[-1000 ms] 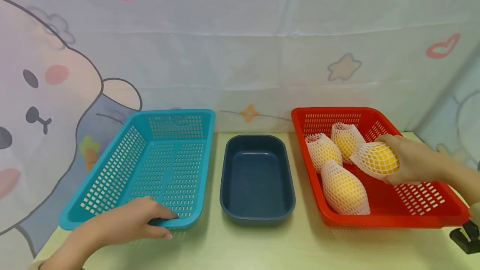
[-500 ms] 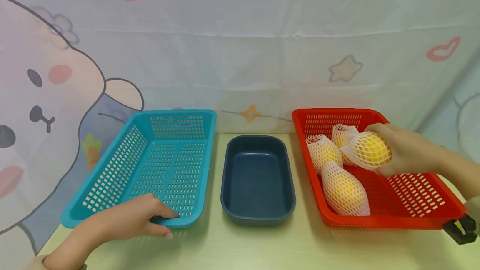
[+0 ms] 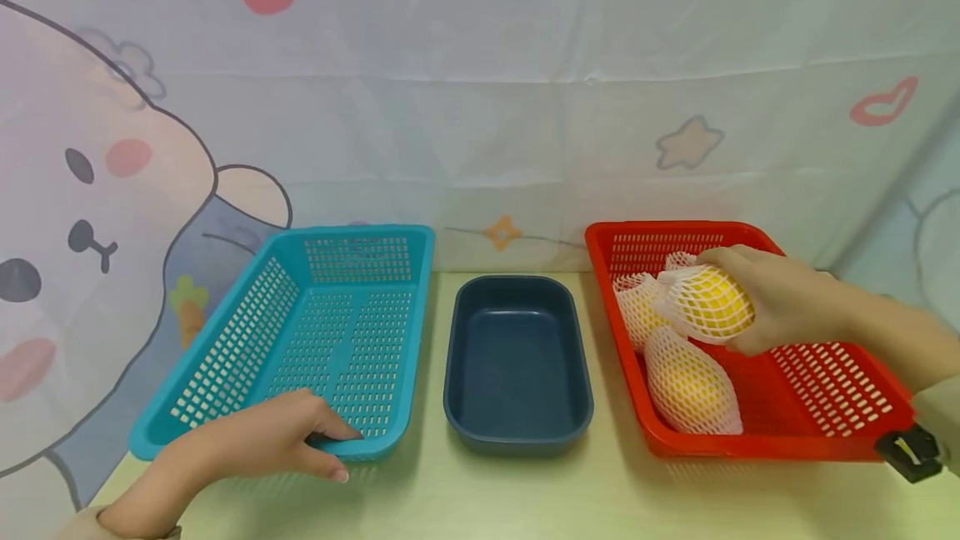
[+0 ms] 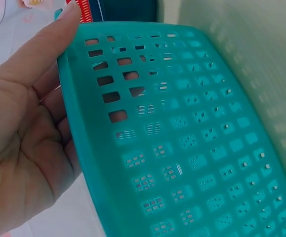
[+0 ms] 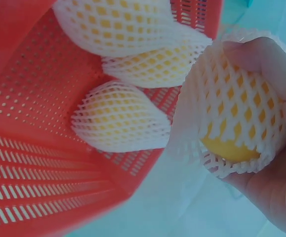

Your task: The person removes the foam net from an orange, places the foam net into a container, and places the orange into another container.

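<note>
My right hand (image 3: 783, 294) grips a yellow fruit (image 3: 711, 307) in a white foam net, held above the red basket (image 3: 795, 442). The right wrist view shows the thumb and fingers round the netted fruit (image 5: 236, 108), its bare yellow skin showing at one end. Inside the red basket lie three more netted fruits, one at the front (image 3: 690, 382), one behind it (image 3: 637, 307) and one at the back (image 3: 678, 258), mostly hidden. My left hand (image 3: 277, 436) grips the near rim of the teal basket (image 3: 420, 307). The left wrist view shows the thumb along that rim (image 4: 73, 106).
Between the two baskets stands a dark blue tub (image 3: 517, 440) with nothing in it. All three stand on a pale yellow-green table (image 3: 420, 507). A printed cloth (image 3: 480, 107) hangs just behind them.
My right hand has lifted the netted fruit a little and carried it left, over the other fruits. My left hand keeps its place on the teal rim.
</note>
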`<state>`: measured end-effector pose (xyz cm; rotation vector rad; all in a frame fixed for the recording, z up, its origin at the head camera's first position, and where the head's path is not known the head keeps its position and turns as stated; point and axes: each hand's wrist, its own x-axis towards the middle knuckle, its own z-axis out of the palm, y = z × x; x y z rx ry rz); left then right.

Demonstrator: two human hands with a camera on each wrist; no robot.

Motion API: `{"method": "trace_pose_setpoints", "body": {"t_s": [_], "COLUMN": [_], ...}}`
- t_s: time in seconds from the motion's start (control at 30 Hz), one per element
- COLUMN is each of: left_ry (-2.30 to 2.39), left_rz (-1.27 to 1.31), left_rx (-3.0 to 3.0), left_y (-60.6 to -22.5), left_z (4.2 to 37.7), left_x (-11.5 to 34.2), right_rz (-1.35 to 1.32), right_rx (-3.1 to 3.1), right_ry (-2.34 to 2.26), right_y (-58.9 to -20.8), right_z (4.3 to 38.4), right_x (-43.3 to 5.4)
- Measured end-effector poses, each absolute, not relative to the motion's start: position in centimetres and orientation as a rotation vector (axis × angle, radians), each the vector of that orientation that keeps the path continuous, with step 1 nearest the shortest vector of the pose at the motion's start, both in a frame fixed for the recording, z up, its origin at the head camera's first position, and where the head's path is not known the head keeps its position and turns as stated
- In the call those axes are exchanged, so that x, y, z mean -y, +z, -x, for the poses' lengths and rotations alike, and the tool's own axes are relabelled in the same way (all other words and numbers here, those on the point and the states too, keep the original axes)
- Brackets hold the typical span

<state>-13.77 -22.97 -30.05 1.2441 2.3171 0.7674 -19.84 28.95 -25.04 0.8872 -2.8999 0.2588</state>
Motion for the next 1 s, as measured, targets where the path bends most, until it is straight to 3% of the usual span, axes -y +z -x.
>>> {"method": "trace_pose_setpoints", "body": {"t_s": [1.0], "left_ry": [0.782], "left_rz": [-1.220], "left_rx": [-2.311], "left_y": [-30.2], "left_z": [13.8], "left_x": [22.9], "right_rz": [-1.220], "right_rx": [2.770], "right_ry": [0.335], "right_y": [-23.1], "right_z": [18.7], "right_x": [-20.0]}}
